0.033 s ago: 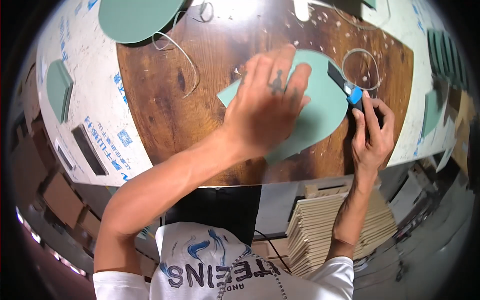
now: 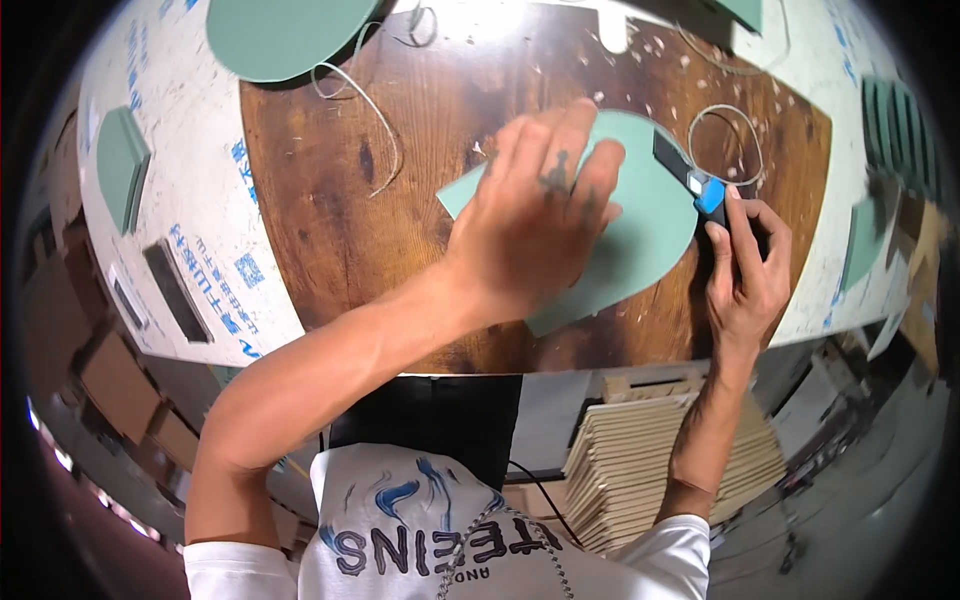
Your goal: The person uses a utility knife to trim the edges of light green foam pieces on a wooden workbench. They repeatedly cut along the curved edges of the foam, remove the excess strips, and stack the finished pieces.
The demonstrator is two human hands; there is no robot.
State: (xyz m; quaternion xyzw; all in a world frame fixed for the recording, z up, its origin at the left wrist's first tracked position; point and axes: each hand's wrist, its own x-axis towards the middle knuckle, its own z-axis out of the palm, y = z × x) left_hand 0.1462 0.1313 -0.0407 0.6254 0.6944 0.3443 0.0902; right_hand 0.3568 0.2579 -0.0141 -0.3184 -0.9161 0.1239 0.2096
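Observation:
A pale green board (image 2: 650, 235) with a rounded right end lies on the brown wooden work surface. My left hand (image 2: 535, 215) rests across it, fingers apart and palm down, hiding the board's middle and left part. At the curved right edge, my right hand (image 2: 748, 275) grips a utility knife (image 2: 710, 195) with a blue and black handle. Its broad dark blade (image 2: 672, 154) points up and left and lies along the board's rim. A thin pale strip (image 2: 760, 150) loops just beyond the knife.
Another green board (image 2: 285, 40) sits at the far left, with a curled strip (image 2: 382, 140) beside it. Green pieces lie at the left (image 2: 120, 170) and right (image 2: 865, 235) edges. Small offcuts litter the far side. A dark bar (image 2: 177, 292) rests at near left; stacked panels (image 2: 640, 470) stand below the table.

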